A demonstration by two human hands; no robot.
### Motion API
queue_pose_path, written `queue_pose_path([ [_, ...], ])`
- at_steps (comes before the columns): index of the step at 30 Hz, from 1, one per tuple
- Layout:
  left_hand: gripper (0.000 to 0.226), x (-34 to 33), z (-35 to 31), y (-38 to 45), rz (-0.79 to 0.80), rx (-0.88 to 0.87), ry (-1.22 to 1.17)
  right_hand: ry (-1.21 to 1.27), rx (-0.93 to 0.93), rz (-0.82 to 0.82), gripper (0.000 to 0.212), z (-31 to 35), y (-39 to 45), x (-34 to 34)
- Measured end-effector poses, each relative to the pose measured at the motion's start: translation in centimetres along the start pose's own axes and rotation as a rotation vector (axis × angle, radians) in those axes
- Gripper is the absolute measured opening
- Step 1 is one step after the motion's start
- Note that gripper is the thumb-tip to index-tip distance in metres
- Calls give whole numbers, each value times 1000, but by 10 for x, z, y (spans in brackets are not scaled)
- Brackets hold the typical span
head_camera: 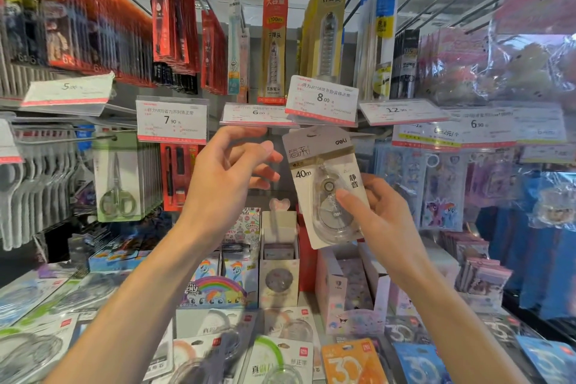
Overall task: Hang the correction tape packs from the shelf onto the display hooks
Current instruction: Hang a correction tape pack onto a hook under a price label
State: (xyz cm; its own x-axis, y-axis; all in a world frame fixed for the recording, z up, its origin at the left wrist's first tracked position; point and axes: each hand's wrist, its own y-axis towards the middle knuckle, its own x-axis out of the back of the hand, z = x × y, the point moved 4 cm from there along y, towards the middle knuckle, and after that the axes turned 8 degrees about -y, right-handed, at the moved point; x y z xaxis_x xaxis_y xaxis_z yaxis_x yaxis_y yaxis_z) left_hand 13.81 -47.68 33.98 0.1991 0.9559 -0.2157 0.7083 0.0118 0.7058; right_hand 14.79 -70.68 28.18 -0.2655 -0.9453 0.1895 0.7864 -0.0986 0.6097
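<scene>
A shopper's right hand (381,212) pinches a correction tape pack (327,187) just under the 8.00 price tag (321,100), apparently lining it up with a hook; the left hand (224,178) hovers beside it, fingers spread.

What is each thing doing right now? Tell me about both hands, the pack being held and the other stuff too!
Grey-and-white correction tape pack: held up, tilted, top just under the 8.00 price tag, not visibly hooked.
Right hand: grips that pack, thumb on its clear blister.
Left hand: raised beside the pack, fingers loosely curled, holding nothing.
White 8.00 price tag: hanging above the pack.
Green-carded scissors: hanging on a hook.
Orange correction tape pack: lying flat on the shelf.
</scene>
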Motion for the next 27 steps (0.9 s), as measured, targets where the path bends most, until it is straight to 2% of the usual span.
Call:
queue_pose_path([
  [5, 13, 0, 22, -1, -17, 29, 102, -50, -33, -52, 20, -12, 10, -20],
  [8, 23, -2, 52, 3, -40, 78, 295, -126, -50, -80, 31, -17, 13, -26],
  [10, 39, -4, 73, 11, -21, 115, 414, -240, -29, -161, 55, -19, 14, -24],
  [12, 62, -5, 89, 18, -7, 162, 427, -274, -7, -184, 72, -20, 16, -22],
  [14, 88, -5, 101, 25, -16, 185, 408, -220, -12, -121, 77, -23, 23, -25],
  [16, 99, -6, 110, 30, -8, 177, 367, -197, -19, -68, 72, -26, 30, -30],
  [19, 89, -9, 124, 34, 34, 163, 283, -138, -7, -41, 47, -31, 38, -36],
  [22, 60, -10, 132, 38, 25, 134, 229, -100, -12, -42, 26, -40, 44, -38],
  [27, 37, -11, 140, 44, -23, 109, 222, -80, -61, -50, 30, -45, 51, -42],
])
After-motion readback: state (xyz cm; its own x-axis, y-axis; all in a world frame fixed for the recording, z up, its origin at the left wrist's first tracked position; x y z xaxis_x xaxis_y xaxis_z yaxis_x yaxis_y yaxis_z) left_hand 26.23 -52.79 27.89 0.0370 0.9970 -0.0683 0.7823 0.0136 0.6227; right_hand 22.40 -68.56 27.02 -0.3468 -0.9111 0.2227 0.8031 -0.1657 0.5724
